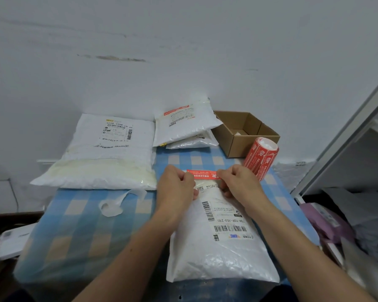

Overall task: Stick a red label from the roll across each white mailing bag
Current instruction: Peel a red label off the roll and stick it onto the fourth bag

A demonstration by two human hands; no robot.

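Between both hands (176, 184), red label (202, 173)

Head camera looks forward and down, near the table (74, 225)

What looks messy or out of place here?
A curled white paper strip lies loose on the checked tablecloth, left of the near mailing bag, probably peeled label backing. The wall has a scuffed, flaking patch.

Free room front left; back and right crowded.
Bare tablecloth (74, 232) left of the near bag (223, 258), crossed by a paper strip (112, 207); blocked behind by a large bag (100, 162), stacked bags (183, 125), a cardboard box (244, 138) and the label roll (260, 159) just beside it; hemmed right by what may be a shelf frame (347, 130).
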